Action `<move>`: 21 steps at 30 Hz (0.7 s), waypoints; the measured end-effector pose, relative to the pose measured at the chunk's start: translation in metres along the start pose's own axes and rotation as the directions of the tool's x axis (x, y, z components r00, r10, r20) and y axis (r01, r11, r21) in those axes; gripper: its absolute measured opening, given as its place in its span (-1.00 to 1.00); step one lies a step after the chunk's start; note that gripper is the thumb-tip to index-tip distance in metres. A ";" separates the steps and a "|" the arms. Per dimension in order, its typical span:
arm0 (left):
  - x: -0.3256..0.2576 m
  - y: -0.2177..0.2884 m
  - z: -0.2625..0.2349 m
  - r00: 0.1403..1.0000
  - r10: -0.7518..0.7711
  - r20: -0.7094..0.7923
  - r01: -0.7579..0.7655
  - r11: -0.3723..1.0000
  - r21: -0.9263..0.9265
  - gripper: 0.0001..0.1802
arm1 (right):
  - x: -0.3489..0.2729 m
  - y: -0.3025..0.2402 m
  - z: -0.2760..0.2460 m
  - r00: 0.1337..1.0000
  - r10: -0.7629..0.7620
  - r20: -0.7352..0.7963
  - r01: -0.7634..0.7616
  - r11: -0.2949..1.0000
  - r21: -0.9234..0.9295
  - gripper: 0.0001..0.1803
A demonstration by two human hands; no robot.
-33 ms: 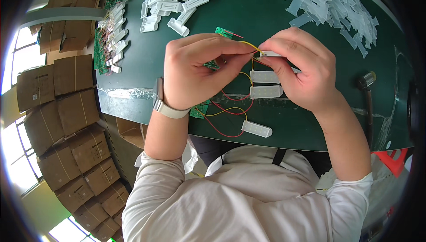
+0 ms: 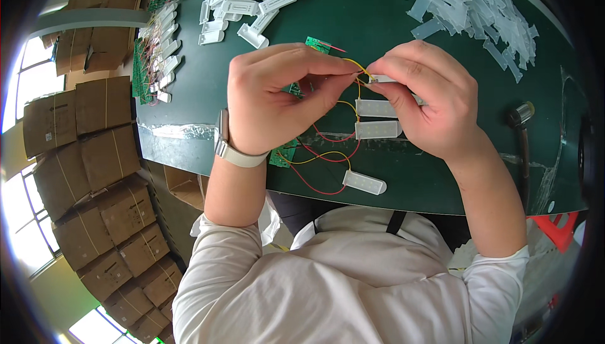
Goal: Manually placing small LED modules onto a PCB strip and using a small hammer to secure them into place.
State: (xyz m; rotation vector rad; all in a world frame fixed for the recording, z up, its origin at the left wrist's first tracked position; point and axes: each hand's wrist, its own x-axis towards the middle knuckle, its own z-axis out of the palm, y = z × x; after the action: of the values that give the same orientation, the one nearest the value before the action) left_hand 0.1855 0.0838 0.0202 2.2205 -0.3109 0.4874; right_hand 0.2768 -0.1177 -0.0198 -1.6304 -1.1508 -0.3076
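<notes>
My left hand (image 2: 274,95) has thumb and forefinger pinched at thin wires, among them a yellow wire (image 2: 359,64). Just across from those fingertips, my right hand (image 2: 432,95) grips a small white plastic light housing (image 2: 380,79), mostly covered by the fingers. The yellow wire reaches its near end. Below lie two wired light strips in frosted casings, an upper strip (image 2: 376,109) partly behind my right hand and a lower strip (image 2: 377,130). Closer to me rests a third strip (image 2: 364,182), joined by red and yellow wires to a green circuit board (image 2: 282,156).
White plastic housings (image 2: 241,8) are heaped at the far left, clear plastic strips (image 2: 463,10) at the far right. Wired boards with lights (image 2: 165,60) line the left table edge. A dark tool with a metal head (image 2: 522,117) lies right. Cardboard boxes (image 2: 104,126) stand stacked left.
My left hand has shifted slightly left, its fingertips drawing a little away from the housing. My right hand stays in place.
</notes>
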 end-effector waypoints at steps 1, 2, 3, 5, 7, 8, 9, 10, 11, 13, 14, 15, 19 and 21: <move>0.001 0.000 -0.001 1.000 -0.006 -0.005 0.006 1.000 -0.002 -0.75 | 0.001 0.000 -0.001 0.996 -0.086 0.004 0.086 0.995 -0.055 -0.78; 0.002 -0.001 -0.003 0.999 0.046 -0.023 -0.046 0.999 0.005 -0.77 | 0.001 -0.002 0.000 0.996 -0.086 0.010 0.087 0.995 -0.048 -0.78; 0.004 -0.002 -0.004 0.994 0.099 -0.041 -0.098 0.995 0.013 -0.76 | 0.002 -0.003 0.001 0.995 -0.101 0.008 0.101 0.994 -0.046 -0.77; 0.009 -0.007 -0.004 0.985 0.170 -0.036 -0.166 0.981 0.103 -0.79 | 0.002 -0.006 0.001 0.993 -0.116 0.009 0.116 0.992 -0.038 -0.76; 0.014 -0.015 -0.004 0.922 0.388 0.015 -0.381 0.895 0.231 -0.81 | 0.002 -0.008 0.001 0.993 -0.117 0.022 0.118 0.991 -0.065 -0.76; 0.012 -0.015 -0.002 0.923 0.385 0.012 -0.377 0.897 0.232 -0.81 | 0.002 -0.008 0.001 0.993 -0.117 0.025 0.118 0.991 -0.063 -0.76; 0.010 -0.013 -0.001 0.934 0.357 0.006 -0.349 0.911 0.220 -0.81 | 0.001 -0.008 0.001 0.994 -0.106 0.030 0.108 0.993 -0.055 -0.76; 0.009 -0.012 0.000 0.945 0.328 -0.001 -0.321 0.924 0.208 -0.82 | 0.001 -0.008 0.001 0.995 -0.096 0.036 0.098 0.994 -0.047 -0.77; 0.007 -0.011 0.002 0.945 0.326 -0.002 -0.319 0.925 0.208 -0.82 | 0.001 -0.009 0.002 0.995 -0.096 0.038 0.098 0.994 -0.046 -0.77; 0.004 -0.011 0.005 0.952 0.305 -0.039 -0.291 0.935 0.204 -0.80 | 0.000 -0.009 0.004 0.995 -0.085 0.042 0.087 0.995 -0.042 -0.78; 0.003 -0.009 0.005 0.953 0.301 -0.041 -0.287 0.935 0.207 -0.80 | 0.000 -0.009 0.004 0.995 -0.086 0.044 0.088 0.995 -0.038 -0.78; 0.003 -0.008 0.005 0.959 0.280 -0.051 -0.265 0.943 0.201 -0.80 | 0.001 -0.009 0.004 0.996 -0.070 0.054 0.072 0.997 -0.025 -0.78; 0.001 -0.011 0.006 0.980 0.192 -0.047 -0.179 0.962 0.205 -0.65 | 0.001 -0.015 -0.001 0.990 0.050 0.128 -0.053 0.998 0.018 -0.80; 0.004 -0.012 0.011 0.988 0.137 -0.070 -0.117 0.965 0.235 -0.59 | -0.004 -0.013 0.000 0.975 0.173 0.142 -0.196 0.966 0.169 -0.84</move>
State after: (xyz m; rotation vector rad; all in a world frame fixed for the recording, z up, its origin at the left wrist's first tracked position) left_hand 0.1961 0.0822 0.0075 2.4052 -0.3687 0.7182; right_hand 0.2642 -0.1203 -0.0144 -1.5977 -1.0776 0.0212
